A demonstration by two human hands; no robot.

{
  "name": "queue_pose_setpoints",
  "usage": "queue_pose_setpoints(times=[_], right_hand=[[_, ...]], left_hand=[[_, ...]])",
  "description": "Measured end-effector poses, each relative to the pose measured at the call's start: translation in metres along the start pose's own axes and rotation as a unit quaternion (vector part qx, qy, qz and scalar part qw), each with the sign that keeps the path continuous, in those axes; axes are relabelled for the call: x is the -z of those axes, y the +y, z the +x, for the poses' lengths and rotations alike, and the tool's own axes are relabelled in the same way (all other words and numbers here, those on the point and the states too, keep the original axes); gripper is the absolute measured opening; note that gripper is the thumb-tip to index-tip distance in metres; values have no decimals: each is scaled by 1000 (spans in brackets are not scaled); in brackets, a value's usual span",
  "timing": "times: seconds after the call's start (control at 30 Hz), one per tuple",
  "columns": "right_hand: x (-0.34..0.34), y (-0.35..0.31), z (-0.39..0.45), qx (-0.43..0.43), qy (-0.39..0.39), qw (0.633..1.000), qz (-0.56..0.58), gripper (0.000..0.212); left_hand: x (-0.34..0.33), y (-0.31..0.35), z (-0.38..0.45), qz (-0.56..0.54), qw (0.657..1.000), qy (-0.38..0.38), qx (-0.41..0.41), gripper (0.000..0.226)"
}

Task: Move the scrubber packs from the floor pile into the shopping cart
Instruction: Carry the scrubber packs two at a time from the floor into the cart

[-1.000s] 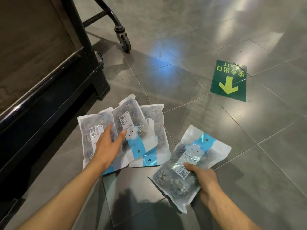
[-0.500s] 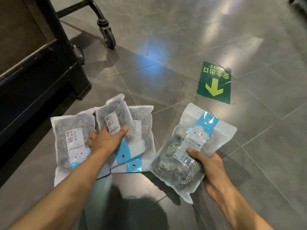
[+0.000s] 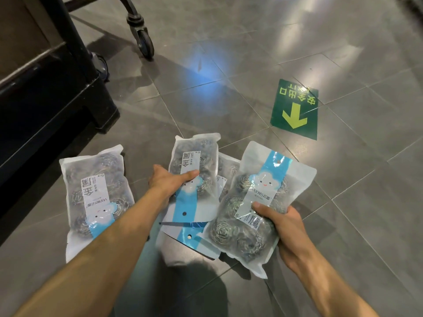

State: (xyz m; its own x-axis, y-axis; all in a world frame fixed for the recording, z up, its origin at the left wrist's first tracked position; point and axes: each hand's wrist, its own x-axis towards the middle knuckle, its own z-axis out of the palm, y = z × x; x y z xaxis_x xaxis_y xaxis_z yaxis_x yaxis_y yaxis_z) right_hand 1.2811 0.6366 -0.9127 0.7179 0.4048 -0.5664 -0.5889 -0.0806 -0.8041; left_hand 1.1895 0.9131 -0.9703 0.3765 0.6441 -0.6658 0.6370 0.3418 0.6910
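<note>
Low right of frame, the right hand (image 3: 282, 227) grips a scrubber pack (image 3: 254, 202), its long axis tilted, blue header pointing to the upper right. At centre, the left hand (image 3: 169, 183) clasps a second pack (image 3: 194, 175), running near-upright, header nearest. A third pack (image 3: 96, 195) lies flat on the floor (image 3: 229, 53) at left, cart wheel (image 3: 144, 42) beyond.
</note>
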Motion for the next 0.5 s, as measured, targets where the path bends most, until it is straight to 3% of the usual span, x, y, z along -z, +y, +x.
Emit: queue_pose_setpoints(times=[0.03, 0.13, 0.2, 0.3, 0.5], right_hand=[[1, 0, 0, -1, 4, 1000, -2, 42], [5, 0, 0, -4, 17, 1000, 3, 41], [8, -2, 0, -6, 20, 1000, 14, 41], [9, -6, -1, -7, 14, 999, 29, 40], [3, -36, -5, 36, -7, 999, 3, 49]], left_hand=[[-1, 3, 2, -20, 1000, -19, 14, 126], [-4, 21, -12, -45, 997, -56, 41, 63], [-4, 27, -12, -47, 996, -67, 35, 44], [2, 28, -13, -52, 996, -71, -9, 37], [24, 35, -41, -42, 988, -82, -126, 47]])
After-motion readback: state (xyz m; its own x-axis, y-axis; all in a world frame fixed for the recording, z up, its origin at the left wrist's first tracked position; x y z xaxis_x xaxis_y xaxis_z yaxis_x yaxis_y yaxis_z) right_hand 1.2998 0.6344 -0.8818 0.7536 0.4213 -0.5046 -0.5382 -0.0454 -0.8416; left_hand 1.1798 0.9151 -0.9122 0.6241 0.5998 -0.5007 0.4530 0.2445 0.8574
